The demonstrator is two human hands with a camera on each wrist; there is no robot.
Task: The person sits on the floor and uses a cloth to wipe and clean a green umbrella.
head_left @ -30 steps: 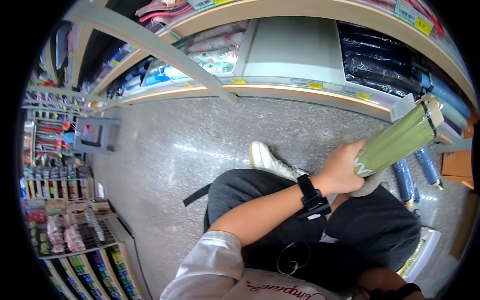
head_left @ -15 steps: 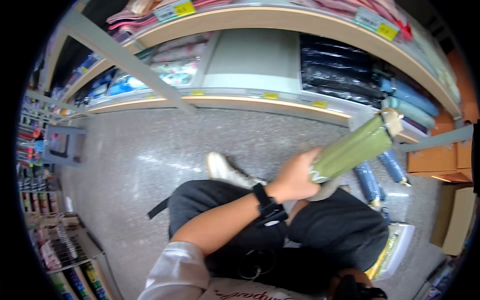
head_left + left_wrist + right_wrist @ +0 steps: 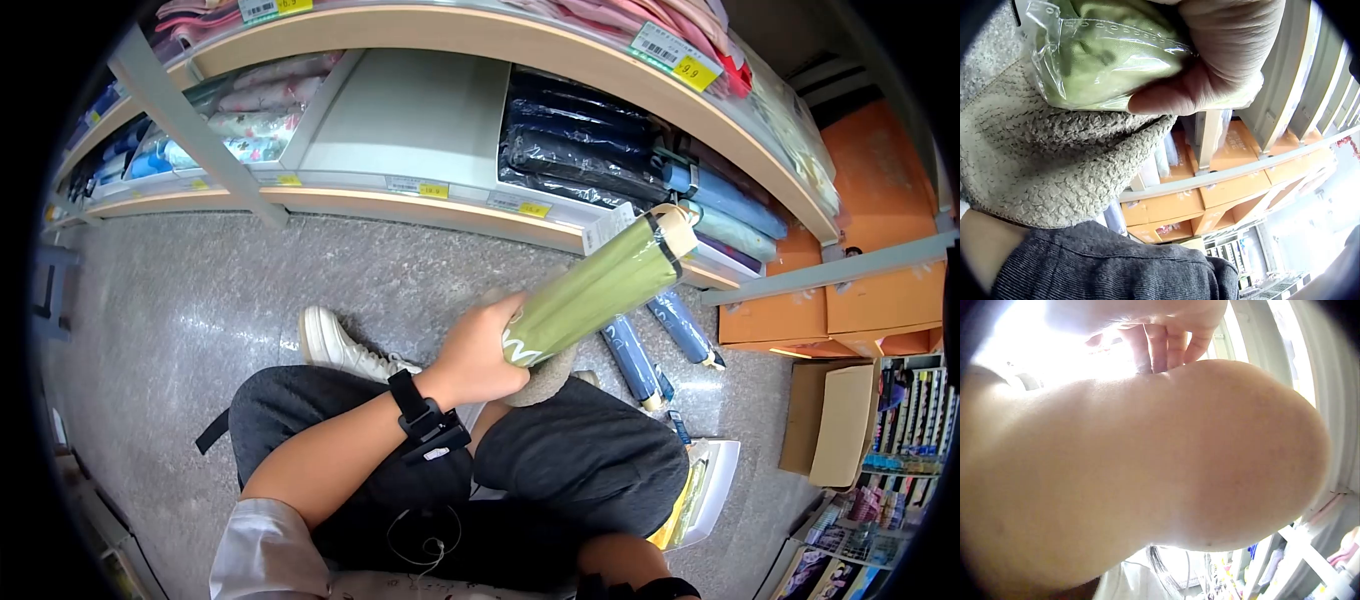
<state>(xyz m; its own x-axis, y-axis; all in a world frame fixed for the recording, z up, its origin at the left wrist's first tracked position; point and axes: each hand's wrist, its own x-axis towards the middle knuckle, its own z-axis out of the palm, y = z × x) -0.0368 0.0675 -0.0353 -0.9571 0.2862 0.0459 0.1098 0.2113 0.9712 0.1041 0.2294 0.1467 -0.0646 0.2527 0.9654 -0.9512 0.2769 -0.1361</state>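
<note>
My left hand [image 3: 478, 352] grips the lower end of a green rolled package [image 3: 600, 290] in clear wrap, its far end tilted up toward the shelf. In the left wrist view, the thumb of the left hand [image 3: 1210, 69] presses the shiny wrap of the green package [image 3: 1104, 56]. A rough beige textured thing [image 3: 1066, 162] lies just under it, beside a bare ankle. The right hand lies outside the head view; only its banded wrist shows at the bottom. In the right wrist view, the right hand [image 3: 1160, 331] has bent, loose fingers against or close to bare skin.
Two blue packages [image 3: 630, 360] lie on the floor right of the knee, near a white tray [image 3: 718, 490] with yellow packages. Ahead runs a low shelf [image 3: 400, 120] with dark wrapped rolls [image 3: 575, 140]. Orange boxes [image 3: 775, 318] and an open cardboard box [image 3: 843, 425] stand at right.
The head view has turned to the right, so shelf, legs and package appear further left. My left hand keeps its grip on the green package, held at much the same tilt.
</note>
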